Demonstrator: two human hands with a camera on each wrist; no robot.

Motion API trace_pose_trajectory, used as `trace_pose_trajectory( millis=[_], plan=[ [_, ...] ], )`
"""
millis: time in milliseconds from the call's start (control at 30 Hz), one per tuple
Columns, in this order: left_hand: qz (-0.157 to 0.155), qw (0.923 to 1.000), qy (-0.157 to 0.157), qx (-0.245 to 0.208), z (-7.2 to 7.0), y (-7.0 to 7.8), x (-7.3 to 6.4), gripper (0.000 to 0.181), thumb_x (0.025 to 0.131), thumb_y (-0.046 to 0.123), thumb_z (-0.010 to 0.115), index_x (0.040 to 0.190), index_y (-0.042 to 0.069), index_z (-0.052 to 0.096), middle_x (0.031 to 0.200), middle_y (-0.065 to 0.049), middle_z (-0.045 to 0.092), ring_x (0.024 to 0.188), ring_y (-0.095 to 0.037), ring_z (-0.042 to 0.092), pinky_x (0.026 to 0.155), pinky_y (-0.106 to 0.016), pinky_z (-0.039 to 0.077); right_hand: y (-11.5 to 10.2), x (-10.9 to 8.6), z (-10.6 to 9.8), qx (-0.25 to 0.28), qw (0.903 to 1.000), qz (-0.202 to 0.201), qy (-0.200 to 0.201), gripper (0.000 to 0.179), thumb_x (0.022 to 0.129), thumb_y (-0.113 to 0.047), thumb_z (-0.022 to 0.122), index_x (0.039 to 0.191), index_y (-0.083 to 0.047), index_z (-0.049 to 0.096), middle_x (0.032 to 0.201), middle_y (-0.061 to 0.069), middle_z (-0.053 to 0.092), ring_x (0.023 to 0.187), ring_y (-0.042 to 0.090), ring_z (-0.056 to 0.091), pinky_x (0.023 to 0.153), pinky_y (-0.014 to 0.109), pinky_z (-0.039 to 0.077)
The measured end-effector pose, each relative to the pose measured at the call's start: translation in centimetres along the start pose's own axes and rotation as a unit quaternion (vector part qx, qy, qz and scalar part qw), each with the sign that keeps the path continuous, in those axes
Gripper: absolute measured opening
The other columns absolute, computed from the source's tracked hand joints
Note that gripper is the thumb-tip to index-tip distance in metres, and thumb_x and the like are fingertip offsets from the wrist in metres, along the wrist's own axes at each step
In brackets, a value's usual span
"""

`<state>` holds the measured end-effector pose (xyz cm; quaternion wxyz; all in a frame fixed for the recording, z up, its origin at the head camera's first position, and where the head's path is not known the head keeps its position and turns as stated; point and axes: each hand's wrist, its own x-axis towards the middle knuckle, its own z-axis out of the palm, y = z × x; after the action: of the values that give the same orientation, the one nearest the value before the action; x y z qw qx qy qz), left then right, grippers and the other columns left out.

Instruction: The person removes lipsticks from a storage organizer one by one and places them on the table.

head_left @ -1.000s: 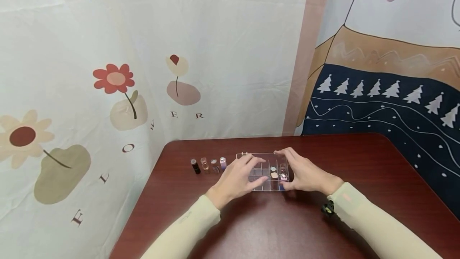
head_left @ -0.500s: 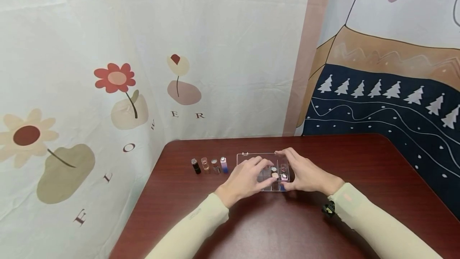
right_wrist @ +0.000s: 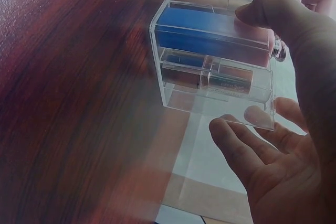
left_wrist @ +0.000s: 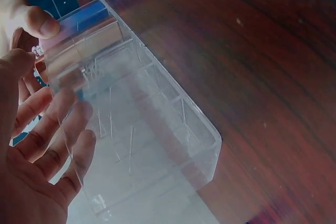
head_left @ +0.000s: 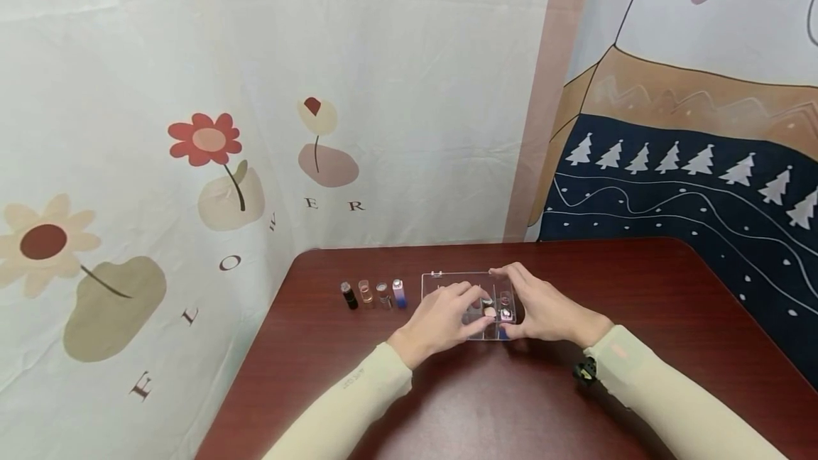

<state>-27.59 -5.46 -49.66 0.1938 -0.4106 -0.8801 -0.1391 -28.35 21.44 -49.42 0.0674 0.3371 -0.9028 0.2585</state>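
A clear plastic box (left_wrist: 147, 140) is set on the dark red-brown tabletop (head_left: 486, 403), in front of the person. It is divided by thin see-through walls into small compartments, and the wood can be seen through its sides. The tubes seen in it are gathered toward its right end: a blue tube (right_wrist: 210, 32), faded to pink toward its upper end, a tube with a clear cap (right_wrist: 226, 74) farther back, and a beige-topped tube (head_left: 490, 311) one column to the left.

The box's right end is clasped by the right hand (head_left: 548, 307) – the thumb is pressed to the near side, the fingers are laid along the far side. The left hand (head_left: 441, 321) is held over the box, its grip apart, thumb and forefinger on either side of the beige top; whether that top is touched cannot be told.

To the left of the box, four more tubes are stood in a row: a black tube (head_left: 348, 295), an amber tube (head_left: 366, 291), a silvery tube (head_left: 383, 294) and a blue-and-white tube (head_left: 399, 293).
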Motion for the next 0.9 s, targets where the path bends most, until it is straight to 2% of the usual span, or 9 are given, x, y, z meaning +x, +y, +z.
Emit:
trace_pose_trajectory(
  millis=[133,333,533,900],
  plan=[
    [0.000,1.0000,-0.007,0.002,0.08,0.17,0.10,0.032,0.108,0.044,0.084,0.129,0.021,0.076,0.103,0.002,0.079,0.079,-0.010,0.073,0.074,-0.027,0.064,-0.03,-0.03,-0.06,0.006,1.0000,0.002,-0.002,0.101,0.081,-0.022,0.104,0.165,-0.008,0.049,0.158,0.011,0.060,0.118,0.016,0.074,0.102,0.040,0.068],
    [0.000,0.9999,-0.014,0.004,0.35,0.19,0.26,0.031,0.108,0.044,0.084,0.128,0.021,0.076,0.101,0.002,0.078,0.076,-0.009,0.068,0.072,-0.027,0.062,0.11,-0.10,0.04,0.013,0.9999,0.004,-0.003,0.102,0.082,-0.023,0.104,0.166,-0.009,0.048,0.158,0.012,0.060,0.118,0.015,0.073,0.103,0.040,0.069],
    [0.004,0.9999,-0.014,0.003,0.33,0.29,0.28,0.028,0.108,0.042,0.085,0.125,0.021,0.076,0.103,0.005,0.079,0.082,-0.010,0.074,0.075,-0.027,0.064,0.21,-0.09,0.15,0.010,0.9999,-0.008,0.008,0.101,0.080,-0.020,0.104,0.164,-0.007,0.049,0.156,0.014,0.062,0.117,0.016,0.074,0.100,0.039,0.068],
    [0.005,0.9998,-0.018,-0.012,0.35,0.40,0.37,0.020,0.110,0.039,0.084,0.118,0.023,0.077,0.104,0.007,0.079,0.082,-0.008,0.072,0.076,-0.026,0.064,0.00,-0.22,0.03,0.009,0.9999,0.004,-0.003,0.104,0.080,-0.023,0.105,0.166,-0.008,0.048,0.158,0.011,0.060,0.117,0.014,0.072,0.102,0.036,0.068]
  ],
)
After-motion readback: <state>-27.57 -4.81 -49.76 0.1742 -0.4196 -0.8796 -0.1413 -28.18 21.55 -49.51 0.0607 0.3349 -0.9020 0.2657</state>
